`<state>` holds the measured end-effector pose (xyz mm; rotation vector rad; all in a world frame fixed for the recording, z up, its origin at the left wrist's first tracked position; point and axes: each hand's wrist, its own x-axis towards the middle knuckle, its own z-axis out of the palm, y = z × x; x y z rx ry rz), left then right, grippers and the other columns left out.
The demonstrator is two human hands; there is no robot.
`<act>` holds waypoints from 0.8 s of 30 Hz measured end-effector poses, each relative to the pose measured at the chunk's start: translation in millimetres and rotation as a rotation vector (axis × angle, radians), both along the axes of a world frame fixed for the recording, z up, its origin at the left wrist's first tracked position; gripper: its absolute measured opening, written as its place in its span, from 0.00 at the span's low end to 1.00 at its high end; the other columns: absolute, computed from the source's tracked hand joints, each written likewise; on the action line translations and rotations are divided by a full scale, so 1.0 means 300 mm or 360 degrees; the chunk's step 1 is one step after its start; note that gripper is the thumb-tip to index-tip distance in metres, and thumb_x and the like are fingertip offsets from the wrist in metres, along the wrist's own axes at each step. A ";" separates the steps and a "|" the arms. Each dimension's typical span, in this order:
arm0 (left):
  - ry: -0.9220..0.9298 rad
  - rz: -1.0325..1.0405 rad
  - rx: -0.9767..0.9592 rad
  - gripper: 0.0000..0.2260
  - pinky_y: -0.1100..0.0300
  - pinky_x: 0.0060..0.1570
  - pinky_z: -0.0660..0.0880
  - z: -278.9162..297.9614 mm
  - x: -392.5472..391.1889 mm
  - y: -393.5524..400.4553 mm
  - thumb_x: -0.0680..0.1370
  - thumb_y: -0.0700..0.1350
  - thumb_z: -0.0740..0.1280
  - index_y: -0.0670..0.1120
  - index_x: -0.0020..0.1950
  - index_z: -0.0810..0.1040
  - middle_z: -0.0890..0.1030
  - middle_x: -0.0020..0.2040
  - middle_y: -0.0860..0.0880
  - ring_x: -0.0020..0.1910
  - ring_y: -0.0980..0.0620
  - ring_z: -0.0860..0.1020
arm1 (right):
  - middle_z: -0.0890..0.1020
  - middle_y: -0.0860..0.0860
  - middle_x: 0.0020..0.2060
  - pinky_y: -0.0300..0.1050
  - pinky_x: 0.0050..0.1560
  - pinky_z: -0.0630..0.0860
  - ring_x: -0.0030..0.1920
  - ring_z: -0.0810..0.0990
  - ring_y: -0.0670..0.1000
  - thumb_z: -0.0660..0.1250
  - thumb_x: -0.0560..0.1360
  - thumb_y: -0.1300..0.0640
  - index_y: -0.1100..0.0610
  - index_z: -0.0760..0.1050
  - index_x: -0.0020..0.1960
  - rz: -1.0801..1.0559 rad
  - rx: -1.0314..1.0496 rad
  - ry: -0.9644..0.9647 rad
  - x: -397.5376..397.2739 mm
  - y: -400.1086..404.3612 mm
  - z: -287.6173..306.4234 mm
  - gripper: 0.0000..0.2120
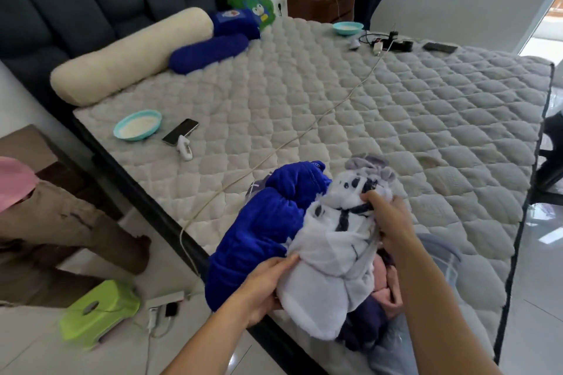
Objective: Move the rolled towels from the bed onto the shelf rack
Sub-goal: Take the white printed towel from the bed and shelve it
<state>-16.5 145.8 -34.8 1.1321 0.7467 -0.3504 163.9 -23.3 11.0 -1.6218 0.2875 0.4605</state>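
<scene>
A rolled white towel [332, 259] with dark animal prints sits at the near edge of the bed [396, 119]. My left hand [262, 289] grips its lower left side. My right hand [390, 219] pinches its upper right end. A rolled blue towel [262, 231] lies against it on the left. Under the white towel, pink and dark purple cloth [380, 298] shows on a clear plastic bag. The shelf rack is not in view.
On the mattress are two teal bowls [138, 125] [348, 28], a phone [180, 131], a white cable [274, 149], chargers, a cream bolster [128, 58] and blue pillows [210, 52]. A person's legs [61, 231] and a green stool [97, 313] stand at left; another person stands beyond the bed.
</scene>
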 end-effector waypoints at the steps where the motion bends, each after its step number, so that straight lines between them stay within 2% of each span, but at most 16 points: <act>1: -0.0064 0.0050 0.0019 0.29 0.42 0.62 0.75 0.024 -0.023 0.008 0.67 0.60 0.74 0.45 0.62 0.80 0.83 0.60 0.45 0.61 0.44 0.79 | 0.81 0.57 0.51 0.54 0.47 0.80 0.50 0.81 0.56 0.72 0.62 0.51 0.58 0.74 0.58 0.0016 0.0046 -0.0074 -0.021 0.011 0.050 0.26; 3: -0.0181 0.0144 0.0033 0.27 0.42 0.63 0.75 0.082 -0.077 0.028 0.69 0.60 0.72 0.45 0.61 0.80 0.83 0.60 0.45 0.61 0.45 0.79 | 0.81 0.55 0.52 0.55 0.51 0.80 0.51 0.81 0.54 0.72 0.63 0.51 0.56 0.72 0.59 0.0078 0.0121 -0.0261 -0.080 0.050 0.165 0.27; 5: -0.0279 0.0268 0.0039 0.22 0.44 0.62 0.76 0.160 -0.149 0.052 0.73 0.58 0.69 0.44 0.60 0.81 0.84 0.58 0.45 0.59 0.46 0.81 | 0.79 0.51 0.51 0.52 0.50 0.79 0.51 0.80 0.52 0.72 0.66 0.52 0.54 0.69 0.60 0.0165 0.0159 -0.0448 -0.157 0.121 0.273 0.25; 8: -0.0385 0.0453 0.0087 0.15 0.50 0.58 0.78 0.263 -0.301 0.124 0.77 0.55 0.65 0.48 0.55 0.84 0.86 0.53 0.48 0.53 0.51 0.84 | 0.77 0.48 0.51 0.53 0.55 0.78 0.54 0.78 0.52 0.73 0.65 0.51 0.49 0.67 0.59 0.0328 0.0193 -0.0632 -0.313 0.272 0.393 0.25; 9: -0.0405 0.0535 0.0108 0.15 0.51 0.58 0.78 0.284 -0.368 0.157 0.77 0.56 0.65 0.49 0.55 0.84 0.86 0.52 0.49 0.52 0.51 0.84 | 0.77 0.49 0.53 0.55 0.56 0.78 0.55 0.78 0.52 0.73 0.65 0.51 0.49 0.67 0.61 0.0404 0.0211 -0.0676 -0.379 0.329 0.422 0.27; 13: -0.0456 0.0881 0.0135 0.21 0.48 0.65 0.73 0.325 -0.691 0.299 0.75 0.59 0.65 0.48 0.61 0.82 0.84 0.57 0.47 0.60 0.47 0.81 | 0.76 0.49 0.57 0.58 0.59 0.76 0.57 0.77 0.53 0.73 0.67 0.51 0.52 0.64 0.69 0.0825 0.0234 -0.0859 -0.692 0.547 0.507 0.34; 15: -0.0521 0.1097 0.0131 0.20 0.50 0.61 0.75 0.341 -0.879 0.352 0.77 0.59 0.63 0.49 0.60 0.82 0.85 0.57 0.48 0.58 0.48 0.81 | 0.75 0.50 0.61 0.57 0.62 0.75 0.60 0.76 0.53 0.73 0.68 0.51 0.51 0.60 0.72 0.1081 0.0236 -0.0953 -0.868 0.655 0.536 0.37; 17: -0.0568 0.1325 0.0124 0.20 0.53 0.54 0.77 0.337 -1.070 0.396 0.77 0.60 0.61 0.49 0.60 0.82 0.85 0.57 0.48 0.57 0.49 0.81 | 0.73 0.51 0.64 0.53 0.64 0.73 0.63 0.74 0.52 0.74 0.68 0.52 0.53 0.59 0.73 0.1323 0.0305 -0.1050 -1.053 0.759 0.561 0.39; 18: -0.0565 0.1438 0.0142 0.21 0.53 0.54 0.77 0.329 -1.165 0.414 0.77 0.61 0.61 0.50 0.61 0.82 0.84 0.58 0.48 0.58 0.48 0.81 | 0.73 0.49 0.63 0.48 0.62 0.73 0.62 0.73 0.49 0.74 0.68 0.54 0.54 0.59 0.74 0.1444 0.0360 -0.1098 -1.149 0.811 0.569 0.39; 21: -0.0589 0.1782 0.0167 0.20 0.53 0.55 0.76 0.296 -1.437 0.442 0.78 0.60 0.59 0.50 0.58 0.82 0.84 0.58 0.48 0.58 0.48 0.80 | 0.71 0.44 0.58 0.35 0.54 0.69 0.58 0.71 0.44 0.74 0.69 0.57 0.53 0.61 0.73 0.1817 0.0475 -0.1202 -1.442 0.933 0.594 0.37; 24: -0.0667 0.2106 0.0153 0.20 0.53 0.54 0.76 0.278 -1.676 0.469 0.80 0.59 0.56 0.50 0.59 0.81 0.85 0.56 0.48 0.58 0.47 0.79 | 0.73 0.46 0.61 0.36 0.55 0.68 0.60 0.72 0.46 0.74 0.68 0.56 0.51 0.60 0.72 0.2180 0.0571 -0.1301 -1.715 1.038 0.614 0.37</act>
